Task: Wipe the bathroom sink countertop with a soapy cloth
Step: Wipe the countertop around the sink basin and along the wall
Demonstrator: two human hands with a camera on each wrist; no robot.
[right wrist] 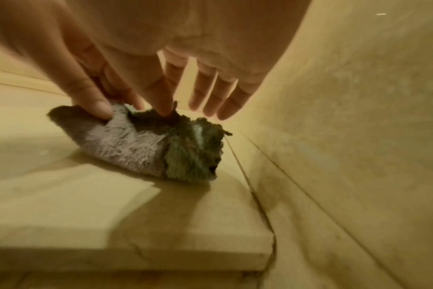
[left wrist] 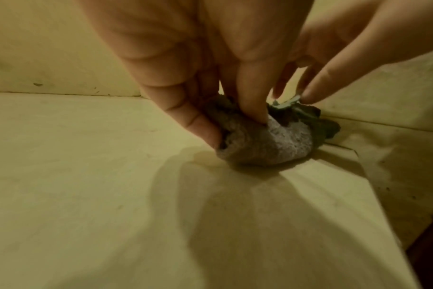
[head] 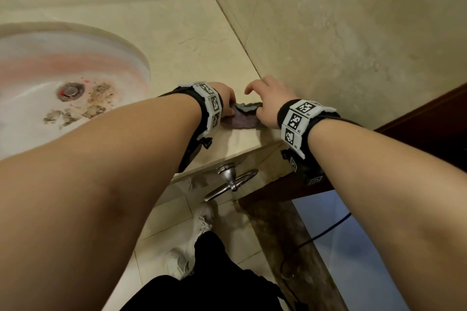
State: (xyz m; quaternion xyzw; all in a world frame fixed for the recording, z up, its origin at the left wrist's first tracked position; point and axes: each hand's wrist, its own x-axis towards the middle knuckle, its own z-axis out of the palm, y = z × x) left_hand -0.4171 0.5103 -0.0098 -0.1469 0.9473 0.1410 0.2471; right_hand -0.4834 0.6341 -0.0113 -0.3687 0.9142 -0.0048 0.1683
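Observation:
A crumpled cloth [head: 242, 117], grey-lilac with a green part, lies on the beige stone countertop [head: 177, 40] at its front right corner, close to the side wall. My left hand [head: 226, 100] pinches the cloth's [left wrist: 260, 142] left end between thumb and fingers [left wrist: 255, 109]. My right hand [head: 265, 102] holds the cloth [right wrist: 146, 148] from the right. Its thumb [right wrist: 97, 106] presses one corner and its index fingertip [right wrist: 162, 105] sits on the dark fold. The other three fingers are straight and off the cloth.
A round sink basin [head: 118, 58] with brown stains and a metal drain [head: 70, 91] lies to the left. The tiled wall [head: 353, 33] borders the counter on the right. Below the counter edge are a metal lever handle [head: 232, 180], a dark wooden frame [head: 429, 118] and white shoes [head: 202, 219].

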